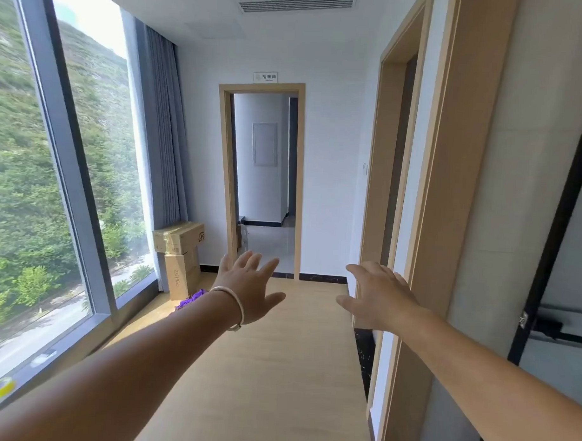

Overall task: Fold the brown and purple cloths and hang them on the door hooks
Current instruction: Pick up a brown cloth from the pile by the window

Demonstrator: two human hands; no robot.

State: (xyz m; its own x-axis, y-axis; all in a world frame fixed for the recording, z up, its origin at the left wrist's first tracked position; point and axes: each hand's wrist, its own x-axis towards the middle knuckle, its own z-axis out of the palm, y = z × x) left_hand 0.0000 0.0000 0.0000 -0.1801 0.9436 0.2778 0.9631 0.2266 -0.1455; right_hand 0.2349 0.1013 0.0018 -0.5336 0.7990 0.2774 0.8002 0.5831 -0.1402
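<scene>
Both hands empty, fingers spread: left hand (247,289), right hand (377,297). Purple cloth (190,299) on the floor just beside the boxes (179,252), partly hidden by the left wrist. Brown cloth, hooks not visible (risk: the search stalls, or the brown cloth gets skipped).

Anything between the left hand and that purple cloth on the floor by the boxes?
Nothing visible stands between them. The left hand is open and held out in the air; the purple cloth lies on the floor beside the stacked cardboard boxes, partly hidden behind the left forearm.
</scene>
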